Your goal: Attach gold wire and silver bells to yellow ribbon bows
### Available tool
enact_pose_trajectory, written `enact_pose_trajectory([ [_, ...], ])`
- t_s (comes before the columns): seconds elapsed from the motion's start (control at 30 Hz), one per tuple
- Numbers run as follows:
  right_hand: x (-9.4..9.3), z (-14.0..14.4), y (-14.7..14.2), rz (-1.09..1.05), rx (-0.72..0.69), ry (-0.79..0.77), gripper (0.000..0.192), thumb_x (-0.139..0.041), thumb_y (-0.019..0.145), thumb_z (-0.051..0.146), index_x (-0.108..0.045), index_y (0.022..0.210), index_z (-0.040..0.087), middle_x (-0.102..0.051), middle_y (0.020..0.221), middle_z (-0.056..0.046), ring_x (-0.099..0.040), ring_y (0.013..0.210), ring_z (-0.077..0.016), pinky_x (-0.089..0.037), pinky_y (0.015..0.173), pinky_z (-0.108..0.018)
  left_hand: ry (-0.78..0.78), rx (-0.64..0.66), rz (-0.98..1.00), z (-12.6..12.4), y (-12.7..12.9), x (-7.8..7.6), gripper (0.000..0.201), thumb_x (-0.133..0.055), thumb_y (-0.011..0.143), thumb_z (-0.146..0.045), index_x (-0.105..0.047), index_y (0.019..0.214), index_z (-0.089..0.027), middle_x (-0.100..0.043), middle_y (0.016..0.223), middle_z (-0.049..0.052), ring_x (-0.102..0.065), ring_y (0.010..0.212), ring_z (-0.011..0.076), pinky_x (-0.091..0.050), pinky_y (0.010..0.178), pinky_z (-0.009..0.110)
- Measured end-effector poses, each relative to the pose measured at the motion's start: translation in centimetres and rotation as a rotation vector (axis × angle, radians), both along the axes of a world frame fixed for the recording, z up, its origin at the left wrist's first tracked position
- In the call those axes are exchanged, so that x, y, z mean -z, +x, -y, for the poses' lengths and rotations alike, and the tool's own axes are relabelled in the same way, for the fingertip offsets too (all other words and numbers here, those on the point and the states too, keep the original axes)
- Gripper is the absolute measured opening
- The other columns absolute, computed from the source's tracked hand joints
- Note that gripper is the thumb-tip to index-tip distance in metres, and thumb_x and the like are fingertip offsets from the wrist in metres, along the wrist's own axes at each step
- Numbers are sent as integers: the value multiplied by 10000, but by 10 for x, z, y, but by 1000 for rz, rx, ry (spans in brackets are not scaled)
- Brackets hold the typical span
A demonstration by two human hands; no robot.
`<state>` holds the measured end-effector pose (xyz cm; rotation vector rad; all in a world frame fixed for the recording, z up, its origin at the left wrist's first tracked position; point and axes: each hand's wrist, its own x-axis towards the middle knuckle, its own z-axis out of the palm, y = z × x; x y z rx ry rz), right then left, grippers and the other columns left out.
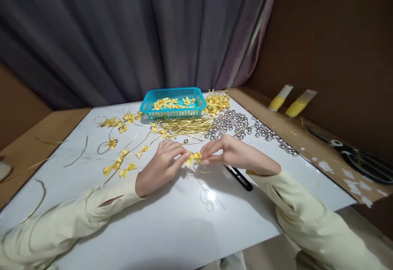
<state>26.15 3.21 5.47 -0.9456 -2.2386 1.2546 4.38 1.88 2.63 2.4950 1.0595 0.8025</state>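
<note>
A small yellow ribbon bow (193, 157) is pinched between the fingertips of both hands just above the white board (172, 221). My left hand (161, 166) grips its left side and my right hand (229, 153) grips its right side. A thin gold wire hangs from the bow and curls into a loop (206, 196) on the board. A black pen-like tool (238, 177) lies under my right wrist.
A turquoise basket (172, 103) with yellow bows stands at the back. Beside it lie a bundle of gold wires (187, 125), a heap of silver bells (233, 123) and more bows (217, 102). Loose bows (121, 163) are scattered left. Scissors (359, 157) and two yellow spools (290, 103) sit right.
</note>
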Motion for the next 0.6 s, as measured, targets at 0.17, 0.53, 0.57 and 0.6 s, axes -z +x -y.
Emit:
enact_pose_trajectory([
  [0.17, -5, 9, -3, -10, 55, 165, 98, -657, 773, 200, -751, 787, 180, -617, 868, -46, -579, 792, -145, -442, 749, -272, 139, 42, 0, 4, -1, 0, 168, -461, 927, -198, -565, 799, -169, -620, 784, 15, -524, 801, 166, -327, 784, 328],
  [0.53, -5, 10, -9, -26, 53, 116, 115, -644, 774, 121, -739, 743, 177, -585, 809, -27, -537, 762, -128, -416, 703, -252, 214, 99, -55, 5, 1, 1, 166, -457, 930, -184, -580, 822, -153, -642, 809, 32, -539, 823, 176, -315, 801, 351],
  [0.57, -6, 11, -10, -24, 57, 112, 119, -642, 772, 115, -735, 732, 177, -584, 802, -24, -535, 753, -126, -415, 699, -251, 209, 104, -57, 5, 1, 1, 162, -453, 932, -183, -578, 833, -155, -646, 818, 35, -538, 830, 178, -313, 807, 354],
  [0.6, -6, 11, -10, -21, 63, 114, 121, -642, 768, 107, -731, 720, 174, -582, 795, -22, -533, 744, -123, -413, 696, -249, 205, 109, -59, 5, 1, 1, 158, -450, 932, -184, -575, 839, -158, -649, 823, 38, -538, 837, 181, -311, 811, 355],
])
